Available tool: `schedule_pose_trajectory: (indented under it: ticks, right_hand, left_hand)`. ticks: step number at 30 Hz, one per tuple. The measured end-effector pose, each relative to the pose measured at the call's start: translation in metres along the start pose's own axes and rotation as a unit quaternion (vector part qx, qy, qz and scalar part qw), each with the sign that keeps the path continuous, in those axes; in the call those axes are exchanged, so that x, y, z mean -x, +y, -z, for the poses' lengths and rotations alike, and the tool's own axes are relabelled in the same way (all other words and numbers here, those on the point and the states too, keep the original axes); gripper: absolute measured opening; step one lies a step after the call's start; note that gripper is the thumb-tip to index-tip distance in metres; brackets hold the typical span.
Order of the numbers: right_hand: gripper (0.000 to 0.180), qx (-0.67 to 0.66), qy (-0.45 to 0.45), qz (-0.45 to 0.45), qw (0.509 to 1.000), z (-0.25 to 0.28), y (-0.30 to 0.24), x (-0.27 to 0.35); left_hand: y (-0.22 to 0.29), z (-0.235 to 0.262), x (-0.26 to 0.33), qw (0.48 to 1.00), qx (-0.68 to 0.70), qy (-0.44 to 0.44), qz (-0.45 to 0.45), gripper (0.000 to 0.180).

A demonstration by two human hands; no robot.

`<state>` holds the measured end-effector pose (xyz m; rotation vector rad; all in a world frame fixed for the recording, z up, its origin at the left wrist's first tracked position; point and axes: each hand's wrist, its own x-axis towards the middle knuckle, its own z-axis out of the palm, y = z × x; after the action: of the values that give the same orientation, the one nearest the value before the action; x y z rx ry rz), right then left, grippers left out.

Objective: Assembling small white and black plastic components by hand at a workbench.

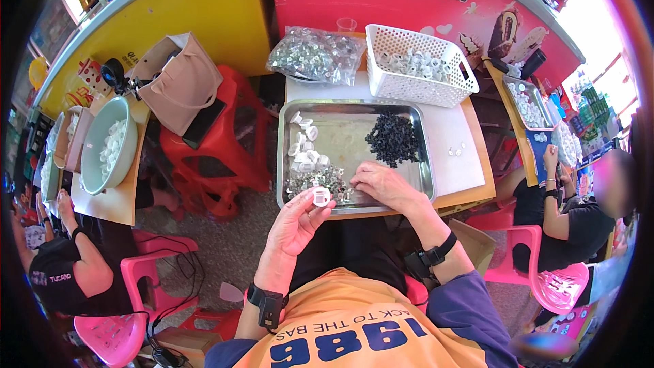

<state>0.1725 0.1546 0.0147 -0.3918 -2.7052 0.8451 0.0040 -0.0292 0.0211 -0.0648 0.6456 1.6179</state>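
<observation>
My left hand (298,221) holds a small white plastic cap (321,197) between thumb and fingers, just in front of a steel tray (350,112). My right hand (381,182) rests palm down on the tray's near edge, fingertips among a pile of small silvery metal parts (320,180). Whether it pinches one I cannot tell. In the tray lie several white caps (304,146) at the left and a heap of small black parts (393,139) at the right.
Behind the tray stand a white plastic basket (417,65) of white parts and a clear bag (315,54) of metal pieces. A red stool (218,143) with a beige handbag (178,82) is at left. Other people sit at tables left and right.
</observation>
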Motion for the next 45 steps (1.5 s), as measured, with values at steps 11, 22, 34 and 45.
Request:
schedule_pose_trajectory:
  ticks: [11,22,34,45]
  right_hand:
    - [0.009,-0.236,0.05,-0.254,0.937,0.01,-0.009,0.005]
    - [0.02,-0.711,0.111,-0.293,0.629,0.004,-0.018,0.011]
    - [0.013,-0.307,0.164,-0.12,0.93,0.011,-0.085,0.001]
    - [0.012,-0.222,0.177,-0.125,0.951,0.007,-0.104,-0.001]
  left_hand:
    - [0.0,-0.006,0.003,1.0,-0.014,-0.016,0.003,0.026]
    - [-0.003,-0.005,0.002,1.0,-0.008,-0.021,0.007,0.025]
    - [-0.003,-0.008,0.005,0.999,-0.013,-0.043,0.012,0.025]
    - [-0.007,-0.005,0.006,0.998,-0.018,-0.055,-0.016,0.031]
